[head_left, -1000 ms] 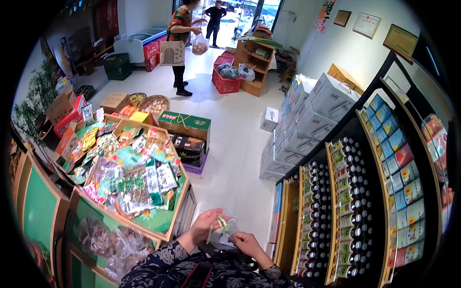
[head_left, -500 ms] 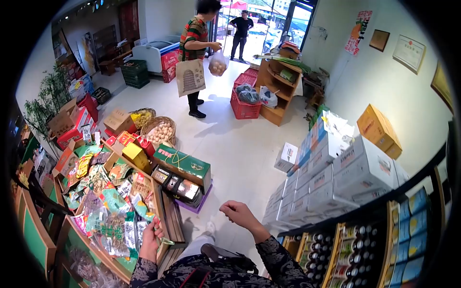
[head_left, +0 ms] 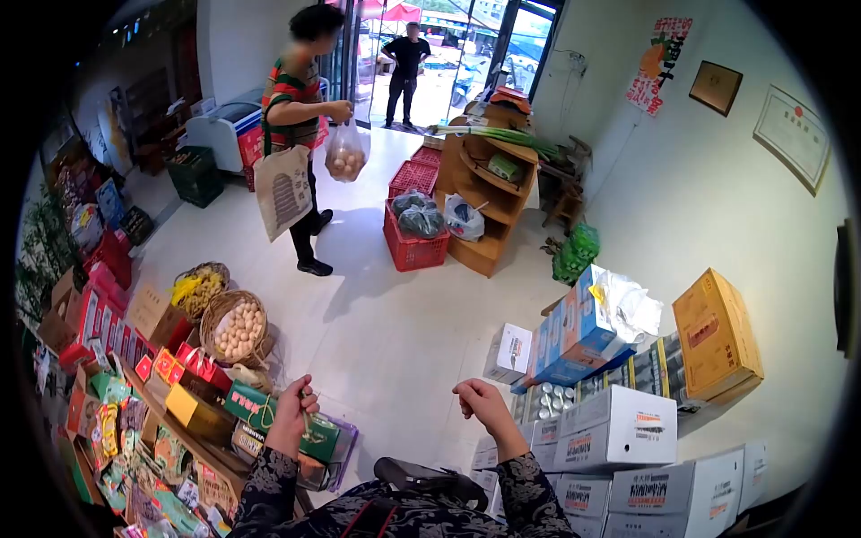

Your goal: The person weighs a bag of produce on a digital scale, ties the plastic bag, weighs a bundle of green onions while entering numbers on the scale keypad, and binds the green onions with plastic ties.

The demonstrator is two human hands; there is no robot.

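My left hand (head_left: 291,414) is closed with a thin pale green strip between its fingers, above the green gift box (head_left: 320,438) at the lower left. My right hand (head_left: 485,408) is curled closed over the floor, near the stacked white cartons (head_left: 617,429); nothing shows in it. A person (head_left: 300,112) in a striped top stands ahead, holding a clear bag of eggs (head_left: 346,157) and carrying a beige tote bag (head_left: 283,190).
A basket of eggs (head_left: 238,330) and packaged goods (head_left: 170,453) are at the left. Red crates (head_left: 415,244) and a wooden shelf (head_left: 491,202) stand ahead. Another person (head_left: 406,72) is at the doorway. A yellow carton (head_left: 716,332) sits at the right.
The view has moved forward past the bottle shelves. My hands, together around the strip and clear plastic at first, are now apart; the strip remains in my left hand.
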